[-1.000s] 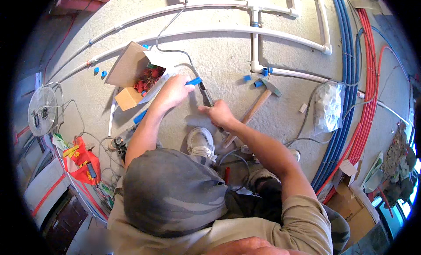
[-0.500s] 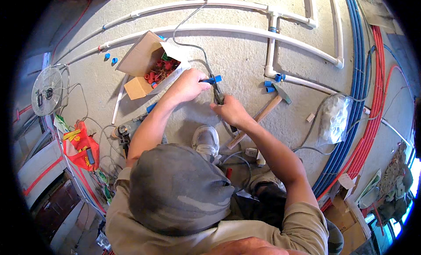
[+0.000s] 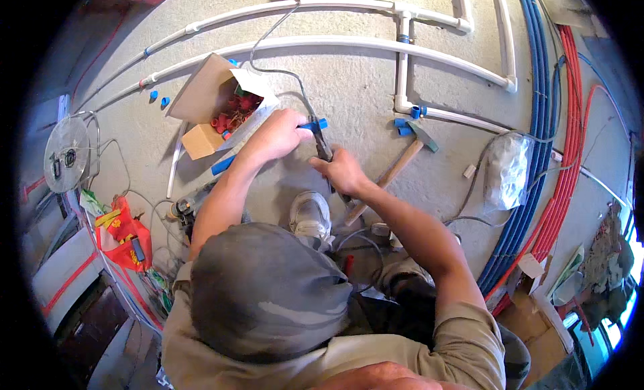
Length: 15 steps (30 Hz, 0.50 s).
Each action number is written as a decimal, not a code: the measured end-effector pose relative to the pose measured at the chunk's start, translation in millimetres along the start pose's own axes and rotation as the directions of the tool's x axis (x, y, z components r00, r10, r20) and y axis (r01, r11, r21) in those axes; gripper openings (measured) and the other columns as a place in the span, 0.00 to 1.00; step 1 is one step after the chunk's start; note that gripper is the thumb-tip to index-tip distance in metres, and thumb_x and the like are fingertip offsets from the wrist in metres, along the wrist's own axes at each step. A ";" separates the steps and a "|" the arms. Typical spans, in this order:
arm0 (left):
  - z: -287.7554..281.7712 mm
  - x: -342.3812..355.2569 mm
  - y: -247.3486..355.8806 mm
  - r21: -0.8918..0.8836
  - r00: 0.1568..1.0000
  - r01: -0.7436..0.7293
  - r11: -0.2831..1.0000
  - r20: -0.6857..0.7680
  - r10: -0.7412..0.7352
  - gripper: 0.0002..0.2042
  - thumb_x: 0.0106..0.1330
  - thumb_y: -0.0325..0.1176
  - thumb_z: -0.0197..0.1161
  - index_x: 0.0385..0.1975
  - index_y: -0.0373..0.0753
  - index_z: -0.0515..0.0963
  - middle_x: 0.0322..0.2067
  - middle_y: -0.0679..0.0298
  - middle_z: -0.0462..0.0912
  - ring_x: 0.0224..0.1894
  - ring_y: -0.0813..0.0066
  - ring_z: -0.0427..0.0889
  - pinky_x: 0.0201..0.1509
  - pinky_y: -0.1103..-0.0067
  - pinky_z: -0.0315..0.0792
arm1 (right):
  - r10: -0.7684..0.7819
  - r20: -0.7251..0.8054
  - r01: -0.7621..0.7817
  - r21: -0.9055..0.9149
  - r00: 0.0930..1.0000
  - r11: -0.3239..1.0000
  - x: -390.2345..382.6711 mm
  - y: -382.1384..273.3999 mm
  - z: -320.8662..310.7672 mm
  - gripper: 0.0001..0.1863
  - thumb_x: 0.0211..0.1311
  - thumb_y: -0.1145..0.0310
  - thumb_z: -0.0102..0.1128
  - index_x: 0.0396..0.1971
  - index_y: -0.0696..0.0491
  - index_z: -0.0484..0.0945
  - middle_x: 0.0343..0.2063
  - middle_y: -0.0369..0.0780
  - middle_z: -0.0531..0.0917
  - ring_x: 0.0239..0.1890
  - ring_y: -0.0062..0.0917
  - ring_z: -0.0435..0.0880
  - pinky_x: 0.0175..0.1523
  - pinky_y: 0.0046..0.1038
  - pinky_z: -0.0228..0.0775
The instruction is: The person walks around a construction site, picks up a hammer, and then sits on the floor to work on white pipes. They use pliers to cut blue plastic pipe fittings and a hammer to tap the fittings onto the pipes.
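My left hand (image 3: 276, 132) is closed round a short blue pipe (image 3: 314, 126), whose end sticks out to the right of the fingers. My right hand (image 3: 345, 172) grips a dark long-handled hand tool (image 3: 323, 147) that looks like a pipe cutter. The tool's head meets the blue pipe, and its handles run back under my right hand. Just left of my left hand stands an open cardboard box (image 3: 251, 125) with red fittings (image 3: 235, 113) in it. Beside my left forearm lies another blue pipe piece (image 3: 223, 164).
A hammer (image 3: 396, 172) lies right of my right hand, near blue fittings (image 3: 403, 126). White pipes (image 3: 322, 42) cross the concrete floor ahead. Blue pipes (image 3: 522, 222) and red pipes (image 3: 560, 189) run along the right, past a clear plastic bag (image 3: 506, 172). A fan (image 3: 67, 155) stands left.
The view has shifted slightly, so the floor things sit a little further left. My hands keep the same hold on the blue pipe and the tool.
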<state>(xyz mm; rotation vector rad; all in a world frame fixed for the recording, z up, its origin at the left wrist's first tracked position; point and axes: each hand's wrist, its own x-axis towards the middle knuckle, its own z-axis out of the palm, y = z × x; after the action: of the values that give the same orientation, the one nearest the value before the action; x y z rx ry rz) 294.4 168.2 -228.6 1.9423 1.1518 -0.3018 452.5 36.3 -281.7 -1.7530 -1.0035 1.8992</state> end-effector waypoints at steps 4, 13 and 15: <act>10.4 4.3 -5.7 0.090 0.998 -0.006 0.996 -0.062 0.011 0.12 0.65 0.37 0.64 0.34 0.32 0.82 0.28 0.45 0.82 0.33 0.48 0.82 0.40 0.61 0.72 | 0.120 -0.204 -0.099 0.112 0.972 0.989 10.7 25.2 19.7 0.28 0.59 0.49 0.72 0.28 0.65 0.80 0.23 0.49 0.84 0.28 0.36 0.86 0.36 0.40 0.76; -13.1 -5.9 7.6 -0.146 0.993 0.121 0.982 0.027 -0.119 0.11 0.65 0.35 0.64 0.30 0.31 0.83 0.20 0.59 0.82 0.25 0.71 0.81 0.32 0.69 0.72 | 0.059 0.072 -0.052 -0.091 0.996 0.994 -8.1 -1.6 -0.8 0.25 0.59 0.53 0.69 0.43 0.62 0.82 0.35 0.54 0.87 0.42 0.43 0.88 0.49 0.42 0.76; -11.9 -6.5 9.1 -0.118 0.995 0.102 0.988 0.015 -0.101 0.10 0.64 0.34 0.65 0.29 0.32 0.83 0.19 0.59 0.81 0.24 0.71 0.80 0.31 0.69 0.72 | 0.037 0.044 -0.031 -0.115 0.998 0.993 -13.2 -12.6 -5.0 0.25 0.60 0.53 0.68 0.43 0.63 0.82 0.36 0.55 0.87 0.44 0.46 0.88 0.50 0.43 0.76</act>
<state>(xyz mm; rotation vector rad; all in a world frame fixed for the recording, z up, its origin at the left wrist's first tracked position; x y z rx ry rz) 295.8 171.2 -212.5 1.7809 1.2376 -0.2888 456.9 37.0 -263.3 -1.8074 -1.1266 1.9464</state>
